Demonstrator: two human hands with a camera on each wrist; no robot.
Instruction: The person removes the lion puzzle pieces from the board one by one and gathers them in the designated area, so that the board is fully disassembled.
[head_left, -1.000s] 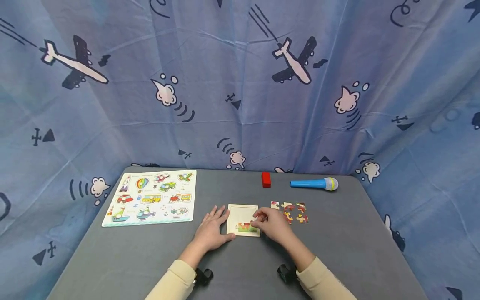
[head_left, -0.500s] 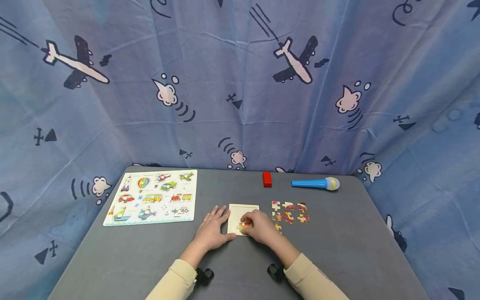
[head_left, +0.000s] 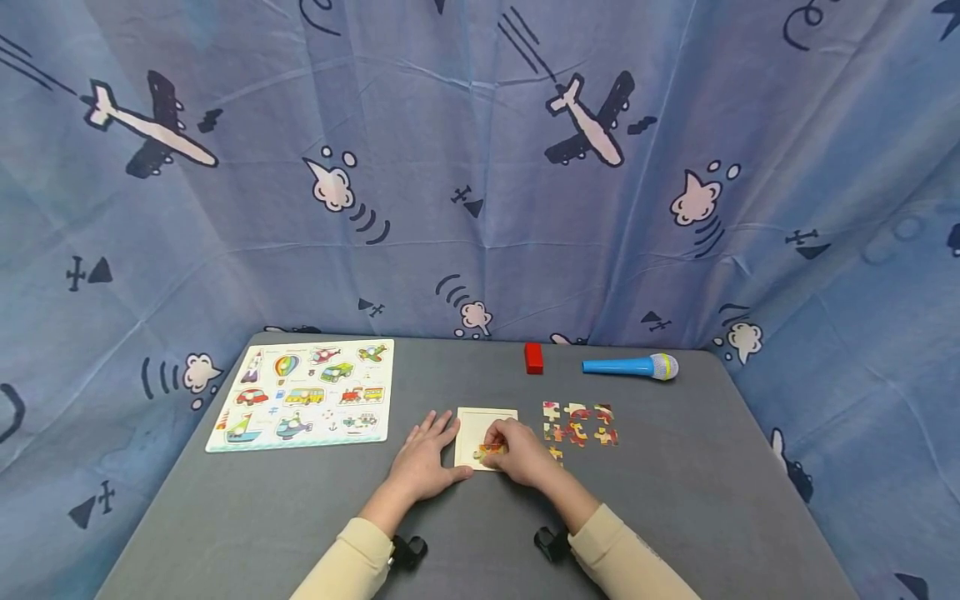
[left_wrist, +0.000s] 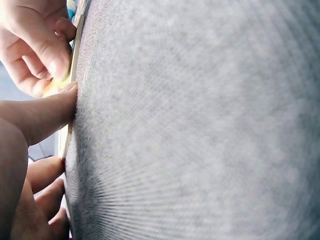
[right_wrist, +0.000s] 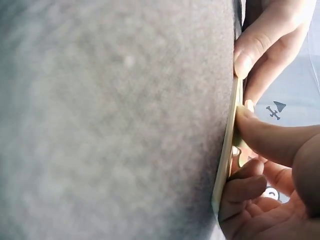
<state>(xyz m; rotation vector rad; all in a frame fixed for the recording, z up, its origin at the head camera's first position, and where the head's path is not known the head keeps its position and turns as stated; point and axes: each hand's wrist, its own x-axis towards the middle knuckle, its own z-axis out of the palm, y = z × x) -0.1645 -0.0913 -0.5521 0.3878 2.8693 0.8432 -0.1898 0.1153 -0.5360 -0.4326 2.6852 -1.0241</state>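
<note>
A small cream puzzle tray [head_left: 472,423] lies on the grey table in the head view, with colourful jigsaw pieces [head_left: 478,455] along its near edge. My left hand [head_left: 422,468] lies at the tray's left side, fingers spread and thumb at the near left corner. Over the near right part of the tray, my right hand [head_left: 521,454] pinches a jigsaw puzzle piece [head_left: 492,448] between curled fingers and thumb. The right wrist view has the thumb pressed down by the tray's edge [right_wrist: 227,145]. My right hand hides the tray's right side.
Several loose jigsaw pieces [head_left: 577,433] lie in rows right of the tray. Behind them are a red block [head_left: 533,358] and a blue toy microphone [head_left: 618,367]. A vehicle picture board [head_left: 262,417] lies at the left. A patterned blue curtain [head_left: 480,167] hangs behind the table.
My right hand has moved left from the tray's right edge, further over the tray, uncovering loose pieces beside it. In the last half second it has barely shifted. The left hand stays put.
</note>
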